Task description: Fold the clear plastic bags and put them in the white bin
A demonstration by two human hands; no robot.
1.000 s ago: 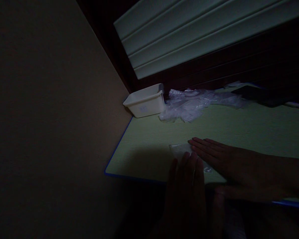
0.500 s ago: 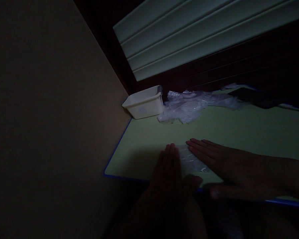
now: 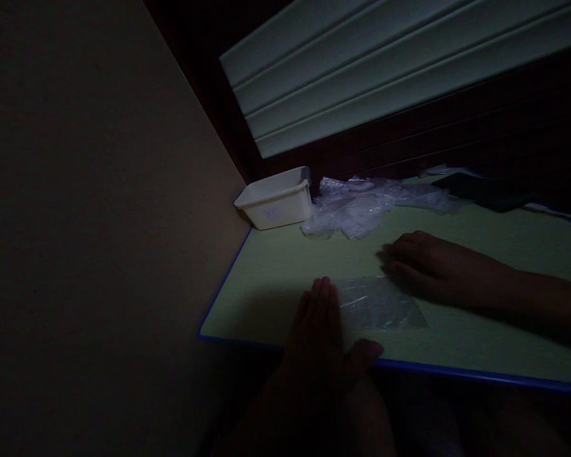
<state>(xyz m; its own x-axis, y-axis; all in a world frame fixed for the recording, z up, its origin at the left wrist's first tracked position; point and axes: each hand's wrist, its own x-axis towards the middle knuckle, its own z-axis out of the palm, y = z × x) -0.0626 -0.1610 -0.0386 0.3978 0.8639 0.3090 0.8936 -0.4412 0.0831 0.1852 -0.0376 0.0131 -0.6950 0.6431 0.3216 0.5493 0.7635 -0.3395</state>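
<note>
A clear plastic bag (image 3: 375,304) lies flat on the pale green tabletop (image 3: 266,266), near its front edge. My left hand (image 3: 316,324) rests flat at the bag's left edge, fingers straight and close together, thumb out to the right. My right hand (image 3: 426,266) is at the bag's far right corner with its fingers bent downward. Those fingertips are dark and blurred, so whether they pinch anything cannot be made out.
A white plastic bin (image 3: 278,206) stands at the back left corner by the wall (image 3: 124,222). Beside it lies a heap of clear plastic bags (image 3: 356,206). Further right is a flat dark object (image 3: 480,189). A blue edge strip (image 3: 457,371) borders the tabletop.
My right hand has gone from lying flat over the bag to its far right, fingers now bent, uncovering more of the bag. My left hand has stayed in place.
</note>
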